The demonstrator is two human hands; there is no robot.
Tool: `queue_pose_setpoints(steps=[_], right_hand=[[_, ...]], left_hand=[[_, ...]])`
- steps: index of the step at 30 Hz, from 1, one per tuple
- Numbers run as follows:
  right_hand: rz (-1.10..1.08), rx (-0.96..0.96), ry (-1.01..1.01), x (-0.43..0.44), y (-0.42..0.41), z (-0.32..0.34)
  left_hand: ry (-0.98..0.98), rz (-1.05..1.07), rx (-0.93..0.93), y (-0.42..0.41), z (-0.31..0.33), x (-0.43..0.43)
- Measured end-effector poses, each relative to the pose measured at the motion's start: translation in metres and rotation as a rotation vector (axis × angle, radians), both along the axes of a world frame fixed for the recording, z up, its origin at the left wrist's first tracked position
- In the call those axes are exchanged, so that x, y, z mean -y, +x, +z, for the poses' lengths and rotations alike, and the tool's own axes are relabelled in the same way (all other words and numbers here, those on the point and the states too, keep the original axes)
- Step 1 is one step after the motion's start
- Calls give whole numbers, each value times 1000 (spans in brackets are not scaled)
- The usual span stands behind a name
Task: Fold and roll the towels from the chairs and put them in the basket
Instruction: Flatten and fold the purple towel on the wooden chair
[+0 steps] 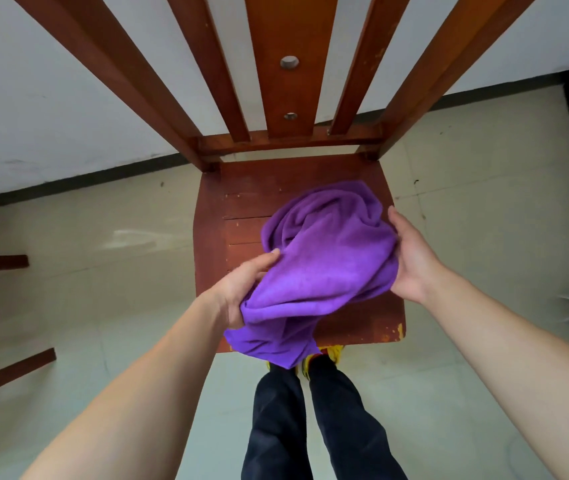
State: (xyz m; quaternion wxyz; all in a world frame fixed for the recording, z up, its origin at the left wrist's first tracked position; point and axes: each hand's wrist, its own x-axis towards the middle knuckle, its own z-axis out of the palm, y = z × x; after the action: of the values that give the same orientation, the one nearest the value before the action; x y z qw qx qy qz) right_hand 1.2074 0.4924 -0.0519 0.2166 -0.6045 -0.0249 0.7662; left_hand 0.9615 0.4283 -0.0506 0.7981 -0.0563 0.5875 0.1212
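Towel [328,268] between left hand [241,289], right hand [413,261]

The left forearm [137,375] and the right forearm [505,341] are seen bare as far as the frame's edge, and the left hand [241,292] and right hand [411,258] are uncovered as well. Loose dark trousers [311,427], close to black with a bluish cast, are worn, softly creased down each leg. Yellow shoes [332,351] with dark and reddish parts are worn. Only slivers are shown, the rest being hidden by the purple towel [328,265] and the chair seat [241,202].
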Motion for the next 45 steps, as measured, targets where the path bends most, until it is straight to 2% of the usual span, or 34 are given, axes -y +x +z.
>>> queue_pose_setpoints(steps=[3, 5, 6, 9, 11, 13, 16, 23, 25, 29, 32, 35, 37, 41, 45], right_hand=[[-36, -38, -7, -11, -1, 9], [55, 0, 0, -17, -1, 15], [178, 48, -1, -18, -1, 17], [752, 331, -36, -14, 2, 31], [909, 437, -24, -13, 8, 37], [789, 446, 36, -16, 13, 46], [439, 513, 164, -28, 10, 65], [-234, 526, 275, -59, 2, 102], [-226, 587, 292, -54, 5, 100], [134, 768, 231, -21, 10, 78], [385, 675, 9, 8, 16, 66], [517, 574, -89, 23, 21, 58], [430, 509, -56, 24, 19, 60], [28, 353, 69, 1, 9, 80], [-190, 381, 187, -30, -2, 111]], left_hand=[[26, -95, 140, 2, 13, -4], [91, -17, 95, 0, 19, -10], [122, 67, 38, -2, 20, -13], [167, 314, -181, -19, 20, -26], [180, 412, -299, -34, 23, -33], [209, 457, -385, -50, 26, -36], [248, 500, -428, -61, 41, -36], [367, 532, -342, -52, 83, -40], [397, 574, -261, -49, 87, -37], [247, 492, -211, -46, 79, -14], [120, 356, -276, -47, 65, 11], [129, 415, -325, -57, 57, 24], [163, 508, -271, -63, 62, 25], [184, 718, -161, -62, 79, 15], [232, 825, -67, -59, 102, -4]])
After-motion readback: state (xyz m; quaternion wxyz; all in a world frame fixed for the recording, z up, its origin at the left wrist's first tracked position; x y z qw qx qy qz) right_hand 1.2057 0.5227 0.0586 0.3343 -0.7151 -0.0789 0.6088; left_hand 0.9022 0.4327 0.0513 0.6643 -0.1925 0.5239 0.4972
